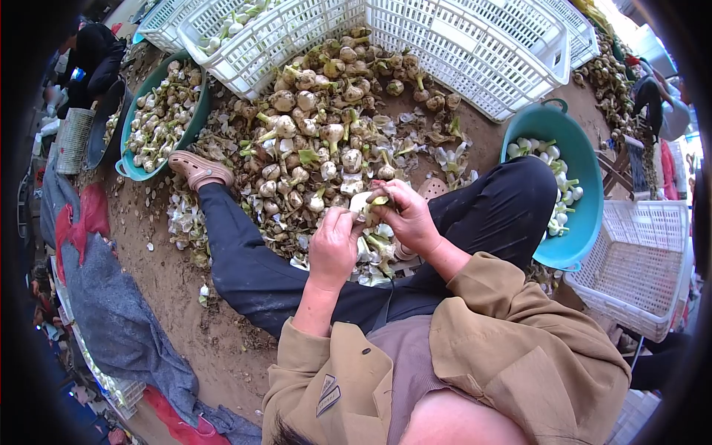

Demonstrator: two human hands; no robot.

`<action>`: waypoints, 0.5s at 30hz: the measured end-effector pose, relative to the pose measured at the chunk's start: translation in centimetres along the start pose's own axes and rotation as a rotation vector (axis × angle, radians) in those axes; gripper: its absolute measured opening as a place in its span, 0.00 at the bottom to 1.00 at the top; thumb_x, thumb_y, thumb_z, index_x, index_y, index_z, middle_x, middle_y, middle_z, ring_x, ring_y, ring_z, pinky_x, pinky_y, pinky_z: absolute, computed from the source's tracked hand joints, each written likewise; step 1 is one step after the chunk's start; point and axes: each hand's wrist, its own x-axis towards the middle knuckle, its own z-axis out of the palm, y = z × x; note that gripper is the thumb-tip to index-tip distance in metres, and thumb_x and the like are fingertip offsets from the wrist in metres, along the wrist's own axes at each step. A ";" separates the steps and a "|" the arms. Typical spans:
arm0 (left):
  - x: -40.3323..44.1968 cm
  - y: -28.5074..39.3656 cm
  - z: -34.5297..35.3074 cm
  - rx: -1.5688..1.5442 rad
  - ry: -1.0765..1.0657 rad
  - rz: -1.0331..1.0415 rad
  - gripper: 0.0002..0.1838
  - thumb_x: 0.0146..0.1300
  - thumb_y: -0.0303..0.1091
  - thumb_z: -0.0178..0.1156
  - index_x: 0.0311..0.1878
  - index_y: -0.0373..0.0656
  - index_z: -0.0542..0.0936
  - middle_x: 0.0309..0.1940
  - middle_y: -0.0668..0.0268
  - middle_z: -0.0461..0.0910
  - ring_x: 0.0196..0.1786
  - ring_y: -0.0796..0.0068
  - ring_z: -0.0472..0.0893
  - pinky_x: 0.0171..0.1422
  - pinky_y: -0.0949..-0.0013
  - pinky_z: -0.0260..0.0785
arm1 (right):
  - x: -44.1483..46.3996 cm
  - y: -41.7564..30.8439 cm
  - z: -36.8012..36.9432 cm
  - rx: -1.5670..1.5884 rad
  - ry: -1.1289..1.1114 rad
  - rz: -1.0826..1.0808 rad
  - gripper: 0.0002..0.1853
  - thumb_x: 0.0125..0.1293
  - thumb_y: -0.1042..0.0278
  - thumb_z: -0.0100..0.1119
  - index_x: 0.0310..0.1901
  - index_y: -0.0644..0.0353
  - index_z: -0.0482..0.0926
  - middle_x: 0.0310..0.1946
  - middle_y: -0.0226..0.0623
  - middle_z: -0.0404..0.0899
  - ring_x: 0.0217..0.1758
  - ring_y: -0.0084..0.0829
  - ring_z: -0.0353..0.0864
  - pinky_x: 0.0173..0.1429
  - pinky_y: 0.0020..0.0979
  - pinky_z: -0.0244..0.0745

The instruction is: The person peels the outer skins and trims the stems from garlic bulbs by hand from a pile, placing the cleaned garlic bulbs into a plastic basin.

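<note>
Between my two hands is a garlic bulb, its white side showing and a greenish stem end by the right fingers. My left hand is closed, its thumb and fingertips pinched against the bulb's lower side. Wrapped round the bulb from the other side, my right hand is closed too. Whether a small tool is hidden in the fingers I cannot make out. Below and beyond the hands spreads a heap of unpeeled garlic bulbs, mixed with loose skins between my legs.
White plastic crates stand behind the heap. At the left is a teal tub of unpeeled bulbs; by my right knee, another teal tub holds peeled white bulbs. A white crate sits beyond it. Grey cloth lies left.
</note>
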 end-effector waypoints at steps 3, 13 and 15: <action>-1.3 -1.7 0.3 0.105 -0.233 -0.034 0.09 0.56 0.30 0.59 0.38 0.39 0.72 0.38 0.57 0.73 0.37 0.53 0.77 0.38 0.58 0.71 | 0.6 2.2 0.0 0.378 0.313 0.384 0.12 0.63 0.66 0.61 0.43 0.64 0.75 0.32 0.23 0.76 0.34 0.14 0.70 0.40 0.20 0.70; 0.0 -1.3 -0.1 -0.646 -0.044 -0.653 0.12 0.62 0.36 0.60 0.33 0.35 0.76 0.23 0.67 0.78 0.22 0.85 0.73 0.25 0.78 0.65 | 0.5 -0.9 0.1 -0.119 0.071 -0.057 0.13 0.47 0.80 0.67 0.36 0.62 0.79 0.37 0.39 0.75 0.42 0.36 0.77 0.47 0.31 0.74; 0.3 -1.7 0.2 -0.577 -0.153 -0.618 0.12 0.64 0.38 0.57 0.33 0.37 0.76 0.19 0.69 0.76 0.18 0.86 0.71 0.20 0.80 0.62 | 0.2 -1.0 0.2 -0.157 -0.007 -0.192 0.15 0.43 0.82 0.68 0.36 0.61 0.79 0.36 0.39 0.76 0.40 0.37 0.78 0.43 0.31 0.75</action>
